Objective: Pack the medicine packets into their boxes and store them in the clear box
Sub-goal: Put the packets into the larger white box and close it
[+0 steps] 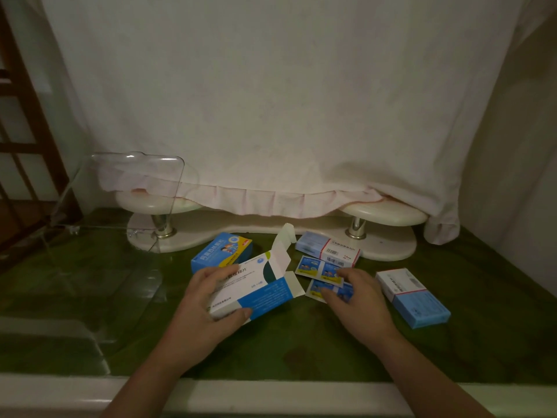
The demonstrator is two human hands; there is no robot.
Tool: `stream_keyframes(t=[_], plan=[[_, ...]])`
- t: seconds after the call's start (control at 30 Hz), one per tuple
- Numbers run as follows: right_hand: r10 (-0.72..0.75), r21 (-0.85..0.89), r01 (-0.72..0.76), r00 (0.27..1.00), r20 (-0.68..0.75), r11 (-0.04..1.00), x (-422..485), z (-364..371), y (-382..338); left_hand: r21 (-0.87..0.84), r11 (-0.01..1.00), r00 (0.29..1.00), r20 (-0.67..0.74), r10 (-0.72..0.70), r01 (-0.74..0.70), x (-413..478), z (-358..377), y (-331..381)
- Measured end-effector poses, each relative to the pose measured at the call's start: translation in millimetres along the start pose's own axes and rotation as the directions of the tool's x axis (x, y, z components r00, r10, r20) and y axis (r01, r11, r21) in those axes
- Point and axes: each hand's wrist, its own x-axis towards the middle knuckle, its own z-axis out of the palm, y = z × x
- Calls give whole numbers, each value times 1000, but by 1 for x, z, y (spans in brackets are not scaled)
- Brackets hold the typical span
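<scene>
your left hand point(211, 300) grips the open box point(262, 294), mouth toward 2 o'clock. the medicine packets point(313, 268) lie at its 3 o'clock under your right hand point(358, 300); pinched or only touched, i cannot tell.
</scene>
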Motion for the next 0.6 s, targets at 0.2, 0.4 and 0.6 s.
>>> stream_keyframes(t=[0.2, 0.4, 0.6], plan=[[-67, -74, 80, 984, 164, 994, 14, 1, 5, -8, 1000, 1000, -4, -15, 15, 0, 0, -2], [-89, -192, 132, 972, 219, 973, 23, 8, 9, 4, 1000, 1000, -11, -27, 27, 0, -1, 0], [-83, -220, 125, 978, 190, 968, 22, 8, 9, 16, 999, 999, -21, -37, 38, -1, -1, 2]])
